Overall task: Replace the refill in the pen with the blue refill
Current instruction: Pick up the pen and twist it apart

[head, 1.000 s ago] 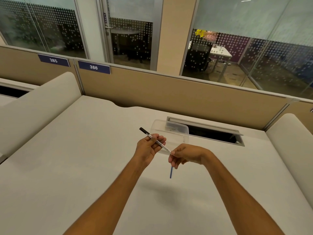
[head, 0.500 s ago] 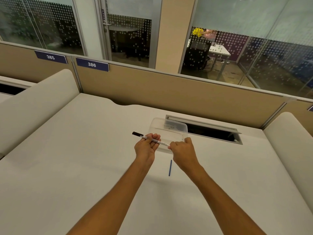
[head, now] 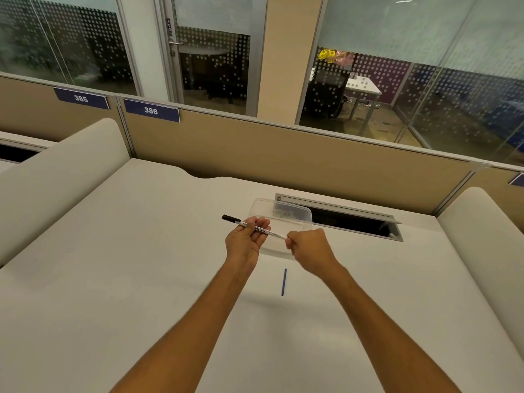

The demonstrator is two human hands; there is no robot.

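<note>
- Blue refill lies loose on the white desk, nearest to you, just below and between your two hands, touching neither.
- Your left hand holds the pen across its half-curled fingers, thumb on top, the black cap end sticking out to the left.
- Your right hand is closed tight around the pen's other end; what sits inside that fist is hidden, so whether the end piece is loosening cannot be told.
- Judging by this, you are on the opening step: the pen looks whole and the old refill has not been drawn out.
- Next you would need a steady hold with the left while the right twists or pulls the end free, then a pinch on the thin refill inside.
- Beyond your hands sits a clear plastic container, and behind it the open cable hatch in the desk.
</note>
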